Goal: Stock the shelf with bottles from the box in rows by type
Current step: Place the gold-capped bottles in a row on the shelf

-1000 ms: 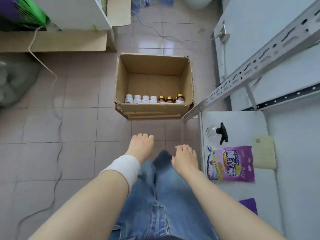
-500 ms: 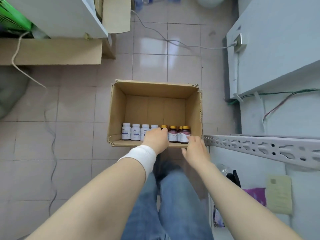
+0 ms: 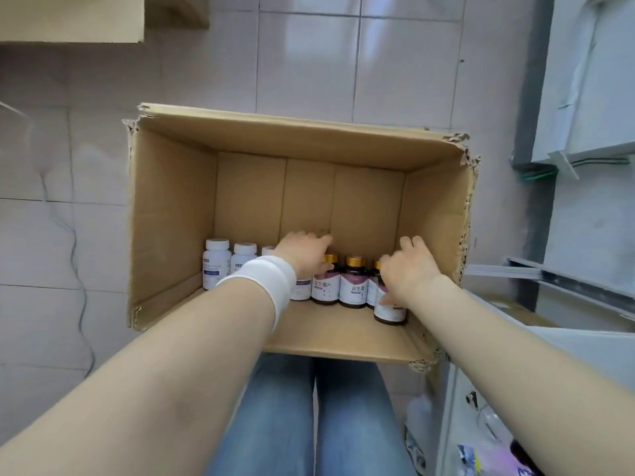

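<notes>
An open cardboard box (image 3: 171, 214) stands on the tiled floor in front of my knees. A row of bottles lines its near side: white bottles (image 3: 216, 266) at the left, brown bottles with gold caps (image 3: 355, 286) at the right. My left hand (image 3: 304, 252), with a white wristband, closes over the top of a white bottle (image 3: 300, 290), hiding its cap. My right hand (image 3: 409, 266) grips the rightmost brown bottle (image 3: 390, 312), thumb on its side. The grey metal shelf (image 3: 563, 341) is at the right.
A grey shelf rail (image 3: 549, 273) runs just right of the box's torn corner. A purple packet (image 3: 488, 462) lies on the low shelf at the bottom right. A thin cable (image 3: 74, 255) trails over the floor tiles at the left. More cardboard (image 3: 72, 18) sits top left.
I have leaned in over the box. Both hands moved from the box's near edge down onto the bottles, the left over a white bottle and the right round a brown one.
</notes>
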